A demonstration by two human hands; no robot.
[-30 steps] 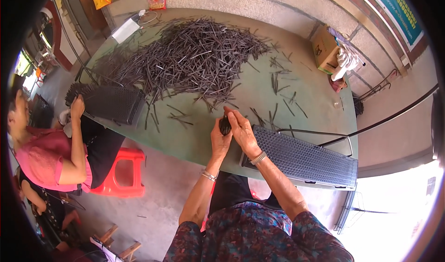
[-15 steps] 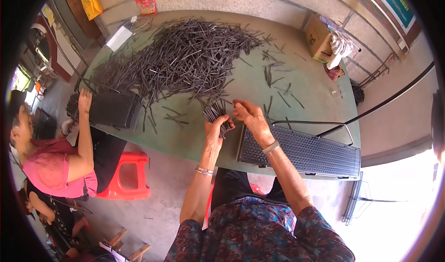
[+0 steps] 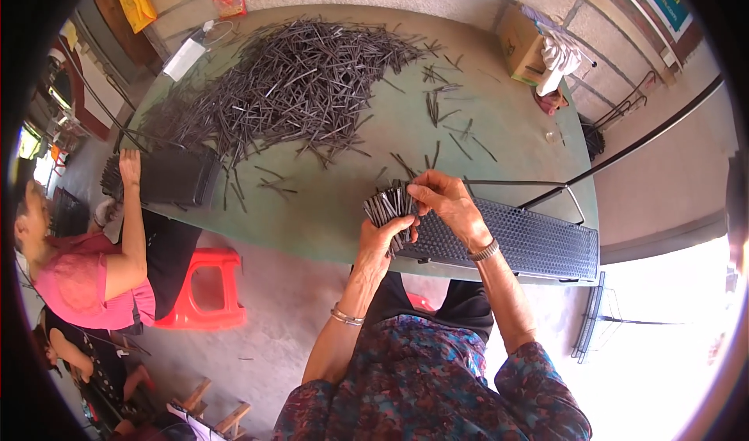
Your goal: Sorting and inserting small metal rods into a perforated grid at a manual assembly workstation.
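A thick bundle of thin dark sticks (image 3: 385,207) is gripped in my left hand (image 3: 376,242), above the front edge of the green table. Its ends point up and fan out slightly. My right hand (image 3: 452,201) is closed in a pinch at the bundle's upper right edge, thumb and fingers on the sticks there; how many they hold is hidden. Just right of the bundle, partly under my right hand, lies a long dark panel full of small holes (image 3: 519,238), with a black wire frame (image 3: 569,199) standing up from it.
A big heap of the same sticks (image 3: 304,90) covers the table's far middle, with loose ones around it. A cardboard box (image 3: 520,47) stands at the far right. At the left, a person in pink (image 3: 82,289) handles another dark panel (image 3: 178,177); a red stool (image 3: 211,289) is nearby.
My left hand and the bundle have moved rightward in the picture. My right hand, apart from the bundle before, now touches its sticks. The whole view has shifted slightly.
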